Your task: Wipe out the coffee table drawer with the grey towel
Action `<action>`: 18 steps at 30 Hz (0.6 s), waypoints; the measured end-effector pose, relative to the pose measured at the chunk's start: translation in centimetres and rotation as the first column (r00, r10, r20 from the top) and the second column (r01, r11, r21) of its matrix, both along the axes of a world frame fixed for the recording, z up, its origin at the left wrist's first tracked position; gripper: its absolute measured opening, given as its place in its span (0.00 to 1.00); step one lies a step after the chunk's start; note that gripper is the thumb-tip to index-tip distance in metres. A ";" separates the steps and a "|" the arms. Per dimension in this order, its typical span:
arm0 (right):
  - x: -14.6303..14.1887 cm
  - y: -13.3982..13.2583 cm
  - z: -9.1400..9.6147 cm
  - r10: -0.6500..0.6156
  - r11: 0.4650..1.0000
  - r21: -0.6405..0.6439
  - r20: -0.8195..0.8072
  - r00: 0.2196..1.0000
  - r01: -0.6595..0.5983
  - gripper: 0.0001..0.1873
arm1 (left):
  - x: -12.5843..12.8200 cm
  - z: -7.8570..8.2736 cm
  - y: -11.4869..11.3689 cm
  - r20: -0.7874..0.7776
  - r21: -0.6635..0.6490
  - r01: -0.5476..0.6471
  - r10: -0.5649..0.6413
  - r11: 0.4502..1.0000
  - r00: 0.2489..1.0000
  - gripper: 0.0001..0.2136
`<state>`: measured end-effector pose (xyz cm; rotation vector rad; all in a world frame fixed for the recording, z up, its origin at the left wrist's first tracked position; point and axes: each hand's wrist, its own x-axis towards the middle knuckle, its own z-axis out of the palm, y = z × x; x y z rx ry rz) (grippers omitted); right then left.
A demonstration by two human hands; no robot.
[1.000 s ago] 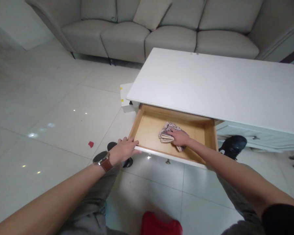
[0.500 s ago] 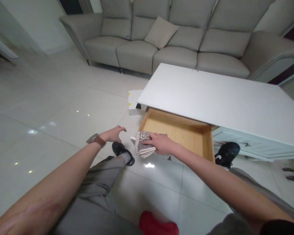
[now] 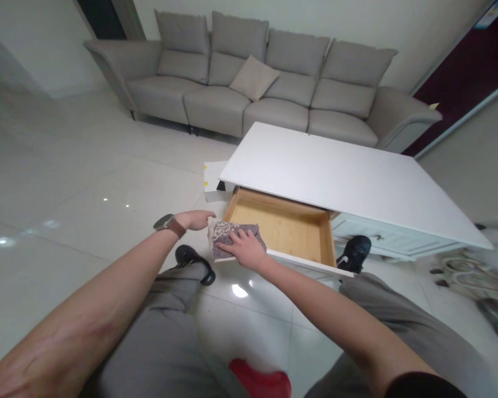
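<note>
A folded towel, mauve-grey with a cream swirl pattern, lies over the front left corner of a pulled-out wooden drawer. My right hand holds it from above, fingers spread across the top. Just left of that corner is my left hand, palm down, one finger stretched toward the towel's edge. Its other fingers are partly hidden, and I cannot tell whether it touches the towel or the drawer. The drawer is in a white coffee table, and the wooden bottom inside it is bare.
A long grey sofa with a beige cushion stands behind the table. Left of the table sits a white box. My shoes flank the drawer: a black one on the right. A red object is below me on the tiled floor.
The view has shifted, showing more at the right. My left hand has come closer to the drawer corner and the towel. My right hand now lies flatter on the towel, which is more spread out.
</note>
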<state>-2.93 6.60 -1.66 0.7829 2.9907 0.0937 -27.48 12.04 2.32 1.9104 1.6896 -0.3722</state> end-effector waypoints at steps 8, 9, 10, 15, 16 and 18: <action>24.4 -1.7 -1.6 -0.109 0.993 0.060 0.212 0.971 0.099 0.48 | 7.7 -1.7 0.6 0.086 -0.202 0.299 -0.288 0.932 0.954 0.41; 27.7 -2.0 -1.8 -0.130 0.990 0.080 0.240 0.962 0.114 0.49 | 8.3 -2.3 0.4 0.070 -0.230 0.320 -0.312 0.919 0.947 0.39; 30.5 -2.3 -1.9 -0.153 0.986 0.104 0.263 0.953 0.129 0.49 | 8.7 -2.9 0.2 0.054 -0.242 0.337 -0.334 0.910 0.941 0.34; 36.5 -2.5 -2.3 -0.214 0.970 0.181 0.309 0.927 0.164 0.46 | 8.5 -4.9 -0.3 -0.013 -0.149 0.342 -0.348 0.928 0.937 0.24; 36.3 -2.4 -2.4 -0.222 0.968 0.184 0.311 0.924 0.170 0.46 | 8.2 -5.1 -0.3 -0.015 -0.130 0.339 -0.344 0.932 0.939 0.24; 35.6 -2.0 -2.6 -0.246 0.962 0.193 0.307 0.919 0.193 0.46 | 7.8 -5.1 -0.1 -0.011 -0.104 0.339 -0.341 0.935 0.940 0.22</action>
